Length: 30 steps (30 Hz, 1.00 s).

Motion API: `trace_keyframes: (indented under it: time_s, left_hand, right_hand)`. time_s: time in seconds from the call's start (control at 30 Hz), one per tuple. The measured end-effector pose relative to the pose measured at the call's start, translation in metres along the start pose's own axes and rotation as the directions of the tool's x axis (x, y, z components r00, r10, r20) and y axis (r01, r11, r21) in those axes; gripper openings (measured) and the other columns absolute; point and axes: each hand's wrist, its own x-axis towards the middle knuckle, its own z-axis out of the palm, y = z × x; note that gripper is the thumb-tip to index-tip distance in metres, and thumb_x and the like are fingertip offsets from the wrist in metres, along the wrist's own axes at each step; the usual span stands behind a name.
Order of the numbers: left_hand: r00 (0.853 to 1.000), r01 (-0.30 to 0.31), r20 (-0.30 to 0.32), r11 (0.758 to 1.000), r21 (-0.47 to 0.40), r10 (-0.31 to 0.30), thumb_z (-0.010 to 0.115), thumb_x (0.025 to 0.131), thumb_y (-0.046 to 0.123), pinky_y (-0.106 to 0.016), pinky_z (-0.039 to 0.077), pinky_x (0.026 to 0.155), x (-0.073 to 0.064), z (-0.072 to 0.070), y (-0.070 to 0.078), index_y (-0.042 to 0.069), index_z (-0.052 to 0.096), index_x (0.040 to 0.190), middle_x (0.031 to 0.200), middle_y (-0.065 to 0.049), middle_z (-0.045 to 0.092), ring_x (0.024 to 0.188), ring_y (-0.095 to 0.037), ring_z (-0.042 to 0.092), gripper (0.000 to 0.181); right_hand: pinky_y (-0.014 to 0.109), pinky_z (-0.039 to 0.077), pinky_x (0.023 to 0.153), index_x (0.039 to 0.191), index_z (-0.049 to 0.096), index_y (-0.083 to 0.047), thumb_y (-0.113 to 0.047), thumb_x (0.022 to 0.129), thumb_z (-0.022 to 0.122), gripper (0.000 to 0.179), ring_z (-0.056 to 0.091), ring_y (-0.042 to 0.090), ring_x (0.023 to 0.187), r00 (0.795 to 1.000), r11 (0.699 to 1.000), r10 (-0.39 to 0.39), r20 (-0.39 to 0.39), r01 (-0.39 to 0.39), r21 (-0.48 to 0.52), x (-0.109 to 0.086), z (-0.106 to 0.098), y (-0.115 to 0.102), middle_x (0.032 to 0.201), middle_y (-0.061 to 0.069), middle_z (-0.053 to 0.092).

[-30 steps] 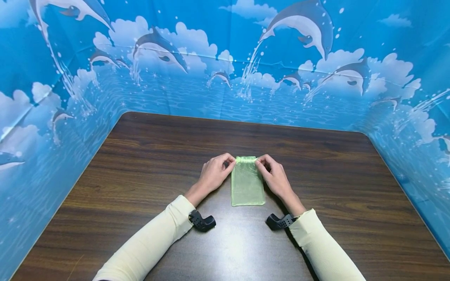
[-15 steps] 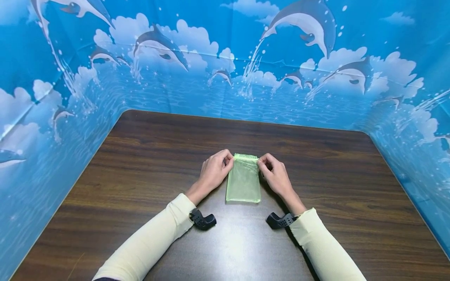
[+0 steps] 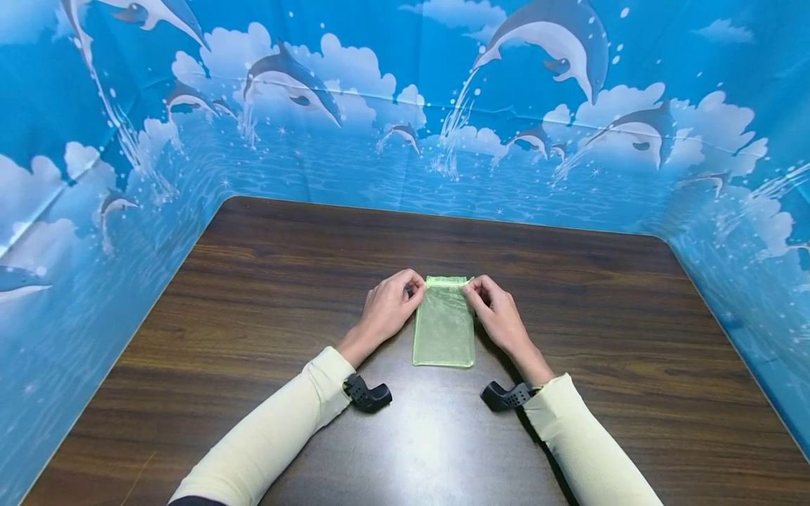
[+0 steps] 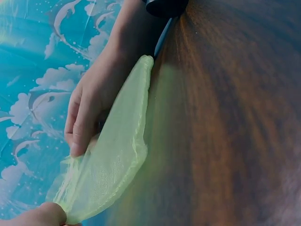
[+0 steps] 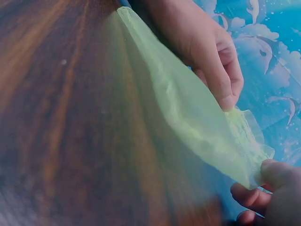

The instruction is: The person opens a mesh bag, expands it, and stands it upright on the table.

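Note:
A sheer pale-green drawstring pouch (image 3: 444,327) hangs from both hands over the table, its gathered top edge stretched between them. My left hand (image 3: 387,307) pinches the left end of the drawstring band between thumb and forefinger. At the opposite end, my right hand (image 3: 498,313) pinches the band the same way. In the left wrist view the pouch (image 4: 117,141) slants close over the wood, its lower end toward the far wrist. The right wrist view shows the pouch (image 5: 178,99) with its ruffled mouth between the two sets of fingertips.
A dark wood-grain table (image 3: 285,295) spreads around the hands, with a bright reflection near its front. Blue cloth (image 3: 354,169) printed with dolphins and clouds stands along the back and both sides. Black wrist cameras (image 3: 368,395) sit at the cream sleeve cuffs.
The pouch swung a little left, then back right, its lower end shifting with it. Both hands keep their pinch on the top band and have barely moved.

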Motion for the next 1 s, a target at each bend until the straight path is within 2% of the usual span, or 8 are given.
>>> trace_keyframes:
  time_s: [0.3,0.5,0.77,1.0]
  left_hand:
    - [0.998,0.036,0.050,0.999,0.036,-0.037,0.060,0.106,0.037,-0.030,0.043,0.062,0.0011,0.0004,0.0003,0.025,0.073,0.114,0.104,0.008,0.074,0.066,-0.006,0.055,0.019]
    - [0.997,0.060,0.046,0.998,0.009,-0.061,0.063,0.105,0.034,-0.030,0.043,0.061,0.0010,0.0001,-0.0007,0.024,0.072,0.110,0.100,0.006,0.075,0.064,-0.006,0.055,0.014]
    - [0.997,0.072,0.015,0.997,-0.027,-0.071,0.064,0.104,0.032,-0.031,0.043,0.061,0.0017,-0.0011,0.0005,0.022,0.071,0.107,0.084,0.005,0.071,0.060,-0.007,0.054,0.012]
    - [0.997,0.076,0.027,0.997,0.008,-0.076,0.060,0.106,0.036,-0.036,0.048,0.069,0.0009,-0.0003,0.0008,0.022,0.067,0.111,0.098,0.006,0.072,0.069,-0.006,0.057,0.017]
  right_hand:
    - [0.029,0.038,0.065,0.103,0.067,-0.017,-0.034,0.109,0.056,0.022,0.047,0.017,0.068,0.999,0.999,-0.039,0.006,0.039,-0.032,0.0003,-0.0006,0.0009,0.077,0.001,0.055]
    - [0.029,0.038,0.066,0.103,0.066,-0.015,-0.032,0.110,0.054,0.022,0.048,0.017,0.069,0.999,0.998,-0.043,0.004,0.043,-0.034,-0.0004,-0.0003,0.0004,0.078,0.001,0.054]
    - [0.031,0.037,0.065,0.098,0.063,-0.017,-0.035,0.111,0.050,0.026,0.046,0.019,0.066,1.000,1.000,-0.017,0.003,0.017,-0.026,-0.0003,-0.0004,-0.0013,0.075,0.001,0.051]
    - [0.030,0.039,0.064,0.097,0.063,-0.017,-0.035,0.110,0.052,0.025,0.049,0.019,0.065,1.000,1.000,-0.008,-0.008,0.008,-0.017,0.0004,-0.0006,0.0009,0.073,0.002,0.052]
